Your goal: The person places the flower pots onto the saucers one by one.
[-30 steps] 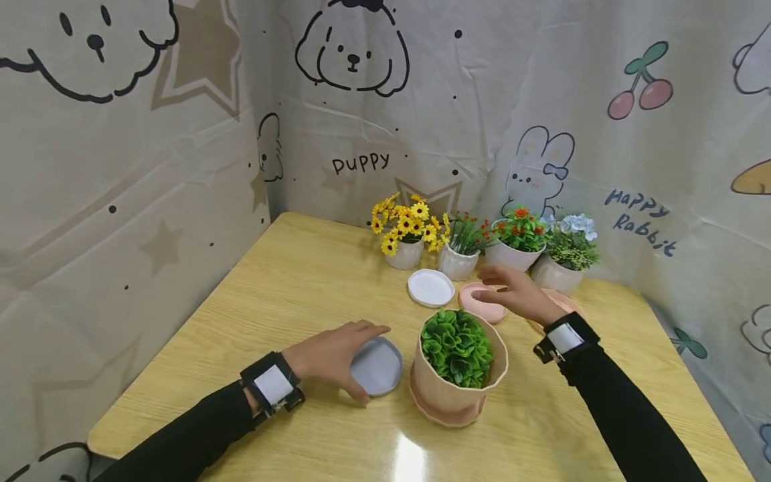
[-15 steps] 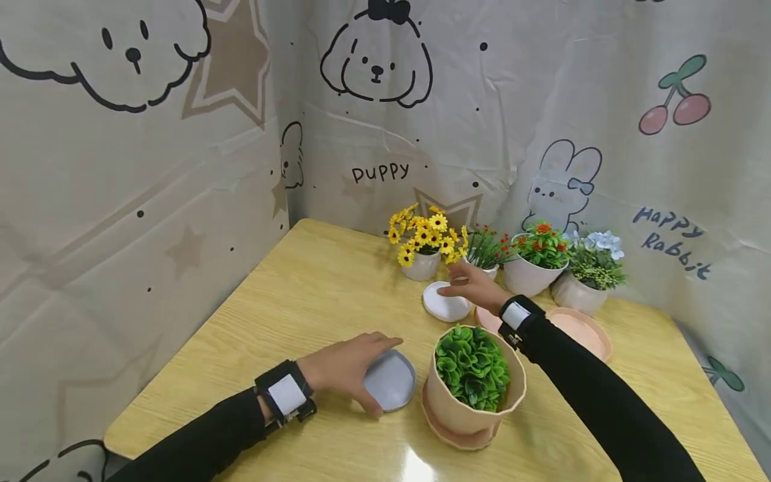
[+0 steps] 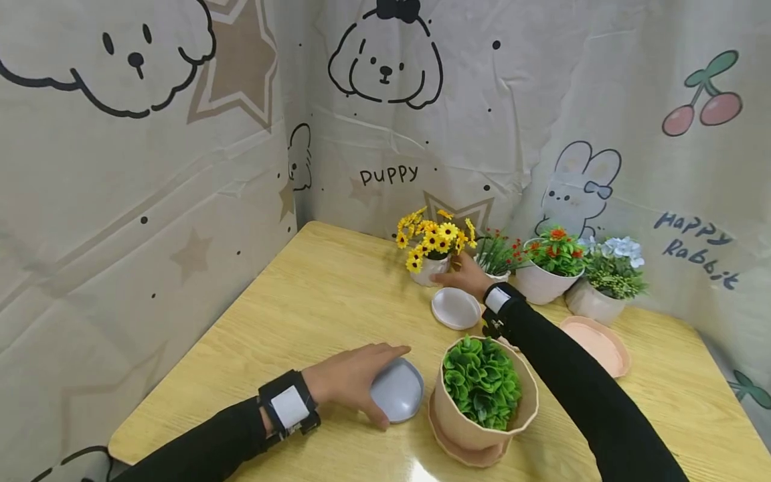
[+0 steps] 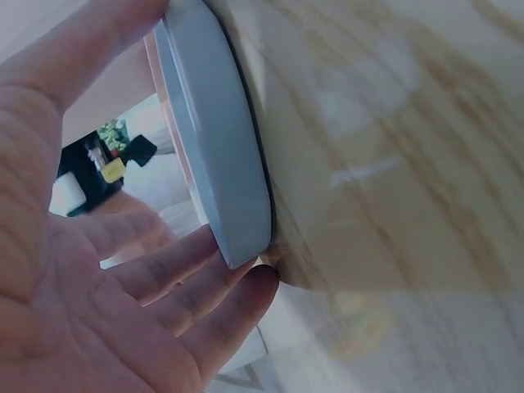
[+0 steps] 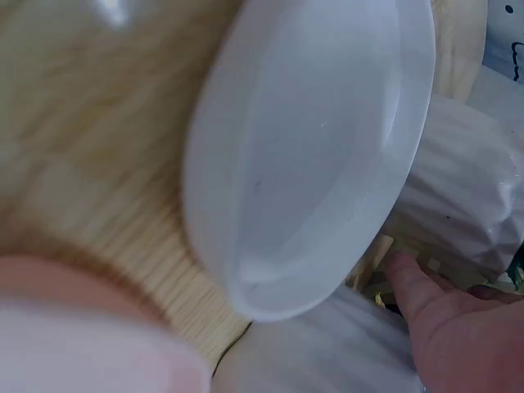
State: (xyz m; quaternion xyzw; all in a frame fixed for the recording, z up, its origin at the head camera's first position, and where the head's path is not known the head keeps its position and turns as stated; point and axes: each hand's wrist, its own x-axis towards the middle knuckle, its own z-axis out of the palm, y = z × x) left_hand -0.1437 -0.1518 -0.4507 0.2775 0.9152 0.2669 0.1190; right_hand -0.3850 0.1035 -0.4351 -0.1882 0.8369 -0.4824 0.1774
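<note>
My left hand (image 3: 352,380) holds a blue-grey saucer (image 3: 399,391) from its left side in the head view. The left wrist view has the thumb at one edge of the saucer's rim and fingertips (image 4: 260,282) at the other. Farther back, my right hand (image 3: 465,276) reaches to the right side of a ribbed white pot (image 3: 426,271) of yellow flowers (image 3: 436,239). Its thumb overlaps the pot's front in the head view; the other fingers are partly hidden. A white saucer (image 3: 456,308) lies in front of that pot and fills much of the right wrist view.
A large peach pot (image 3: 460,428) with a leafy green plant (image 3: 482,385) stands on a saucer beside my left hand. Along the back are pots of red berries (image 3: 496,258), orange flowers (image 3: 554,253) and blue flowers (image 3: 617,258). A peach saucer (image 3: 596,345) lies at the right.
My right hand has moved left and back, from over the pink saucer, past the white one, to the yellow flower pot. The left hand stays at the blue-grey saucer. The head view has shifted slightly.
</note>
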